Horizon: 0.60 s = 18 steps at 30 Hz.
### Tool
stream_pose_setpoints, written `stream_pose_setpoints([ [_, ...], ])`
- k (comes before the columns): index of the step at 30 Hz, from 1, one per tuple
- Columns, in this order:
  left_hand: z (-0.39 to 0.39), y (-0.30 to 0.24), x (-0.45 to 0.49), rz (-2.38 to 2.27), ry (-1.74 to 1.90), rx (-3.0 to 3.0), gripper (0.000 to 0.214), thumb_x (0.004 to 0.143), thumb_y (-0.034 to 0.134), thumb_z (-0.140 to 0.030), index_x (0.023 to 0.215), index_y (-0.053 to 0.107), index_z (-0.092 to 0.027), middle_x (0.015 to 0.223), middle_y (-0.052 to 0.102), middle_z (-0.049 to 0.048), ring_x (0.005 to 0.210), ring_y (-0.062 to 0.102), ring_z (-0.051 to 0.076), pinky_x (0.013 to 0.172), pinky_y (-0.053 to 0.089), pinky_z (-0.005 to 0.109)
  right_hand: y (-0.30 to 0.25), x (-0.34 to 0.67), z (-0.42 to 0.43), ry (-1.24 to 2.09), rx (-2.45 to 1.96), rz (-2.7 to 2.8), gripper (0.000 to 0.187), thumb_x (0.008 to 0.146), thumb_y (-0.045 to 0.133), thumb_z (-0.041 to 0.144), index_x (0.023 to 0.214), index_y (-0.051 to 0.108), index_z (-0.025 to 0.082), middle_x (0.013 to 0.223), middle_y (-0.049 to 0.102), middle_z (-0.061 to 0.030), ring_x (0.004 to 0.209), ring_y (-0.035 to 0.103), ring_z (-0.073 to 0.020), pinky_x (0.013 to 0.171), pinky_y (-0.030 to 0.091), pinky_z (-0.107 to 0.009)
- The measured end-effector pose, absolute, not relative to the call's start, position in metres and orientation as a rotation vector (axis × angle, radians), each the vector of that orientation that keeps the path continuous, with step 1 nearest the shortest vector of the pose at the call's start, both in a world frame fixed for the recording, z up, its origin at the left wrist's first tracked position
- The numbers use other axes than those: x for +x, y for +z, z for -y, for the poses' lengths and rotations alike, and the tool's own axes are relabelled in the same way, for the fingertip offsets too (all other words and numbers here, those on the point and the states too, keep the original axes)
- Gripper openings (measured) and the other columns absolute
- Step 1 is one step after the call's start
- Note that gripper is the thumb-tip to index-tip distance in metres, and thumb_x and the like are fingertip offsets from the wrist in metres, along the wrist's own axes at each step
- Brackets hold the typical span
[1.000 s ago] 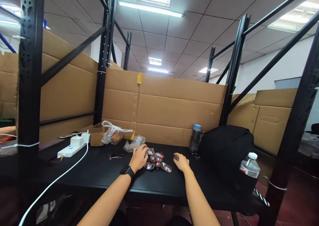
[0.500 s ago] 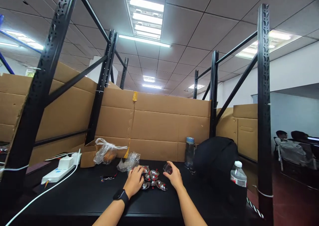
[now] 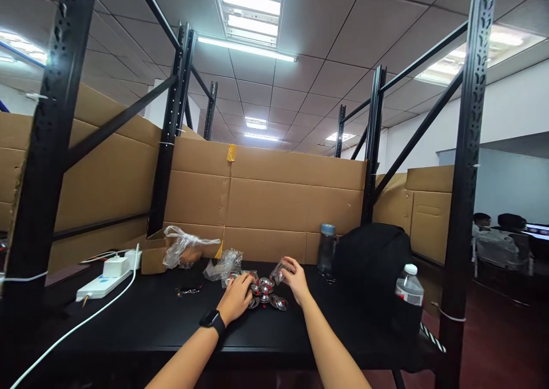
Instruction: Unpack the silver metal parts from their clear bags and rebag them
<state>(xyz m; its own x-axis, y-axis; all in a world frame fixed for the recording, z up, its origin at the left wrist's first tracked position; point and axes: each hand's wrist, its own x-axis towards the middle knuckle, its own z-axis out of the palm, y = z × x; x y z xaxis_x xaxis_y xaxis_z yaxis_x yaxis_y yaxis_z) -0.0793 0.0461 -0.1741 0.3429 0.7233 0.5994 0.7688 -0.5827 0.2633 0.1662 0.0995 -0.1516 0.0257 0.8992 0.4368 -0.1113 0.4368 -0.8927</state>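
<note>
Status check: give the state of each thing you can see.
Shiny silver metal discs with red spots: clustered, overlapping
Left hand: at the discs' left side, grip unclear
Right hand: holding a small clear piece
Blue-lidded grey translucent bottle: upright, lid on
White-capped clear plastic bottle: upright, capped
White rectangular power strip: adapter plugged in
Clear plastic bag: top gathered

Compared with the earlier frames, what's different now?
The right hand has moved left, closer to the shiny metal pieces, holding a clear piece at its fingertips. The camera view has shifted too. Unchanged: the left hand at the pieces' left side, the blue-lidded bottle and the black bag.
</note>
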Motion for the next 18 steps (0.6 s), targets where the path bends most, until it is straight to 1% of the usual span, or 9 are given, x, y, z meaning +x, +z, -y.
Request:
stream_pose_setpoints([
  [2,-0.047,-0.174,-0.080,1.383,-1.113,-2.536,0.029,0.094,0.041,-0.020,0.117,0.059,-0.024,0.125,0.061,0.0072,0.118,0.055,0.023,0.102,0.038,0.043,-0.150,0.158,-0.098,1.009,-0.751,1.284,0.071,0.064,0.077,0.041,0.127,0.054,0.021,0.107,0.071,-0.0104,0.083,0.071,-0.0230,0.071,0.057,-0.036],
  [4,-0.047,-0.174,-0.080,1.346,-1.163,-2.555,0.031,0.098,0.040,-0.026,0.124,0.057,-0.025,0.128,0.060,0.0074,0.120,0.054,0.023,0.104,0.039,0.044,-0.148,0.149,-0.096,1.053,-0.725,1.292,0.075,0.063,0.078,0.040,0.131,0.052,0.020,0.095,0.073,-0.0076,0.079,0.070,-0.0218,0.072,0.057,-0.036],
  [6,-0.046,-0.173,-0.080,1.292,-1.186,-2.585,0.035,0.100,0.041,-0.033,0.132,0.054,-0.028,0.134,0.058,0.0071,0.123,0.054,0.023,0.105,0.040,0.043,-0.147,0.141,-0.094,1.038,-0.725,1.329,0.072,0.064,0.078,0.040,0.128,0.053,0.021,0.092,0.072,-0.0063,0.074,0.070,-0.0205,0.069,0.056,-0.033],
  [8,-0.044,-0.171,-0.080,1.239,-1.195,-2.597,0.042,0.099,0.044,-0.038,0.140,0.048,-0.031,0.141,0.053,0.0070,0.128,0.051,0.024,0.106,0.040,0.043,-0.145,0.135,-0.094,0.934,-0.772,1.386,0.062,0.063,0.078,0.040,0.118,0.056,0.020,0.088,0.072,-0.0047,0.067,0.068,-0.0185,0.062,0.053,-0.030],
  [11,-0.042,-0.168,-0.078,1.218,-1.206,-2.547,0.056,0.098,0.048,-0.043,0.151,0.034,-0.036,0.153,0.040,0.0077,0.136,0.045,0.026,0.109,0.040,0.045,-0.140,0.130,-0.095,0.715,-0.876,1.522,0.047,0.059,0.081,0.038,0.096,0.058,0.020,0.072,0.070,0.0004,0.055,0.062,-0.0151,0.055,0.048,-0.025],
  [12,-0.042,-0.168,-0.077,1.228,-1.195,-2.527,0.058,0.097,0.049,-0.043,0.152,0.033,-0.037,0.156,0.037,0.0075,0.137,0.044,0.027,0.109,0.040,0.046,-0.138,0.129,-0.095,0.660,-0.904,1.572,0.044,0.058,0.082,0.038,0.091,0.058,0.020,0.068,0.069,0.0016,0.053,0.061,-0.0147,0.054,0.046,-0.025],
  [14,-0.044,-0.170,-0.077,1.250,-1.148,-2.517,0.052,0.097,0.049,-0.043,0.148,0.040,-0.039,0.156,0.038,0.0060,0.135,0.046,0.027,0.108,0.041,0.046,-0.134,0.128,-0.096,0.595,-0.943,1.642,0.040,0.059,0.083,0.038,0.086,0.059,0.020,0.064,0.069,0.0013,0.052,0.061,-0.0157,0.054,0.045,-0.025],
  [16,-0.048,-0.174,-0.078,1.266,-1.123,-2.532,0.042,0.096,0.049,-0.039,0.138,0.054,-0.035,0.148,0.049,0.0058,0.128,0.053,0.025,0.106,0.043,0.042,-0.133,0.129,-0.096,0.581,-0.950,1.651,0.038,0.062,0.081,0.039,0.089,0.062,0.020,0.066,0.072,-0.0010,0.056,0.064,-0.0181,0.057,0.046,-0.027],
  [18,-0.053,-0.179,-0.079,1.280,-1.124,-2.567,0.033,0.095,0.049,-0.029,0.123,0.065,-0.028,0.132,0.062,0.0065,0.117,0.060,0.023,0.102,0.045,0.038,-0.137,0.129,-0.096,0.597,-0.932,1.628,0.035,0.067,0.078,0.041,0.090,0.064,0.020,0.070,0.073,-0.0034,0.063,0.068,-0.0207,0.061,0.048,-0.029],
])
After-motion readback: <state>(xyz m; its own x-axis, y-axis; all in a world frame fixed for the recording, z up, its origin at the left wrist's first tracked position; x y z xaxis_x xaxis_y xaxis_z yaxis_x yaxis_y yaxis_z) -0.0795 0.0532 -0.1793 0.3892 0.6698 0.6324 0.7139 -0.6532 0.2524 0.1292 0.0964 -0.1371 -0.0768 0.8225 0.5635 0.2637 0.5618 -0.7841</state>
